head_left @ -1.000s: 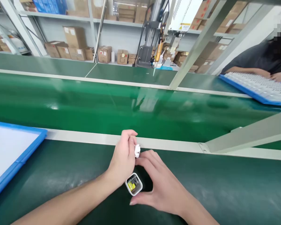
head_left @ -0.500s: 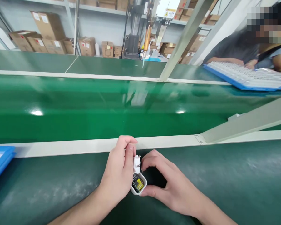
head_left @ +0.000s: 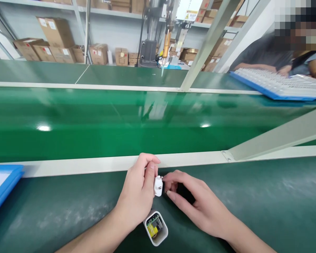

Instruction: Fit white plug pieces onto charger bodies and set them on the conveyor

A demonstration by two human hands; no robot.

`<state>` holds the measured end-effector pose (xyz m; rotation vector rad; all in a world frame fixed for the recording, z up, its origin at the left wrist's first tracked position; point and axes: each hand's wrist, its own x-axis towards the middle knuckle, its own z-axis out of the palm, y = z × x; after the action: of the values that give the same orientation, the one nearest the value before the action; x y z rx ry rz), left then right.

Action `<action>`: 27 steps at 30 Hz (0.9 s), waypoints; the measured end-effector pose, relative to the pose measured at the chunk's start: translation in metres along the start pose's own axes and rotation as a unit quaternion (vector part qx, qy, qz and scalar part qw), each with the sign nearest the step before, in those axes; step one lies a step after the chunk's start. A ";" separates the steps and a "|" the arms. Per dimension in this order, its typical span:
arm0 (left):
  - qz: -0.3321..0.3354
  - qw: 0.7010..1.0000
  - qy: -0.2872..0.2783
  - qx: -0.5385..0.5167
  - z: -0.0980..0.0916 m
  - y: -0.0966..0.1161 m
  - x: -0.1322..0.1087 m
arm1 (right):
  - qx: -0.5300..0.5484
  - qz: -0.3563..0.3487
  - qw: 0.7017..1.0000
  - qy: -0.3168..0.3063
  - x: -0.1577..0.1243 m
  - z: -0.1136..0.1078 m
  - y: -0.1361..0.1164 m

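My left hand (head_left: pixel 138 188) is closed on a small white plug cover (head_left: pixel 158 186) with two metal pins, which face right. Close by on the right is my right hand (head_left: pixel 195 200), its thumb and forefinger apart and the other fingers curled. The forefinger tip reaches one pin; whether it touches cannot be made out. Below my left hand, a white charger housing (head_left: pixel 165 236) shows its open end, with a circuit board and a yellow part inside. It appears to rest on the dark green bench, though its far end is hidden.
A pale rail (head_left: pixel 76 165) runs between the bench and a shiny green conveyor belt (head_left: pixel 116 140). One blue-edged tray (head_left: pixel 6 168) lies at left. Slanted posts (head_left: pixel 276 135) rise at right. Across the belt, a person sits by another tray (head_left: pixel 284 82) near a machine (head_left: pixel 149 49).
The housing has left my right thumb and sits lower, turned differently. My right hand has moved up to the plug cover, its fingers drawn closer together. My left hand still holds the cover.
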<state>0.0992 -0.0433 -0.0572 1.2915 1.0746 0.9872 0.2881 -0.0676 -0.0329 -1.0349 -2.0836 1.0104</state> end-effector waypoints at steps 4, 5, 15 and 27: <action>-0.004 0.999 -0.029 0.023 0.000 0.001 -0.001 | -0.021 -0.022 0.999 0.017 -0.003 0.003 0.005; 0.001 0.999 -0.046 0.026 0.000 0.002 -0.001 | -0.027 -0.032 0.999 0.013 -0.003 0.004 0.006; 0.084 0.987 -0.085 0.109 0.001 0.005 -0.004 | -0.108 -0.116 0.986 0.052 -0.001 0.009 0.006; 0.094 0.991 -0.012 0.097 0.002 0.003 -0.004 | 0.049 0.020 0.997 0.049 -0.007 0.008 -0.002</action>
<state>0.1001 -0.0470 -0.0544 1.5842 1.0641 1.0221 0.2849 -0.0771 -0.0362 -1.0591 -1.9219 1.0504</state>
